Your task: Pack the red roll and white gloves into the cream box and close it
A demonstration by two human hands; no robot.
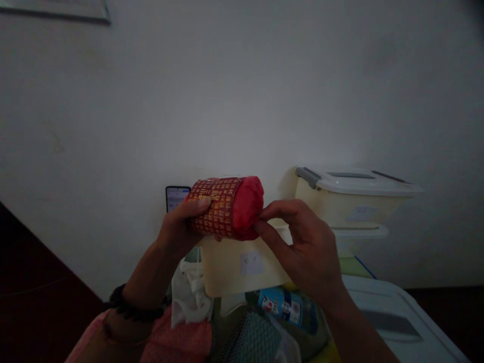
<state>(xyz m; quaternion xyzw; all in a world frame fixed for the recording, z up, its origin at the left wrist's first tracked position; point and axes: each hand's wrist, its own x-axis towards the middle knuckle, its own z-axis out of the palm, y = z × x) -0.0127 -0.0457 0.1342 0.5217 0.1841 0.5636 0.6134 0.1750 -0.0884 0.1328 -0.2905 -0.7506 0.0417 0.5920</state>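
A red rolled bundle with a red and gold patterned paper band around it is held up in front of the white wall. My left hand wraps round its banded left part, thumb on top. At the red right end my right hand pinches the bundle with thumb and fingertips. A dark beaded bracelet sits on my left wrist.
Cream plastic storage boxes with white lids are stacked behind the hands, with another white lid at lower right. A lit phone leans on the wall. Cloths, a white bag and a blue packet lie below.
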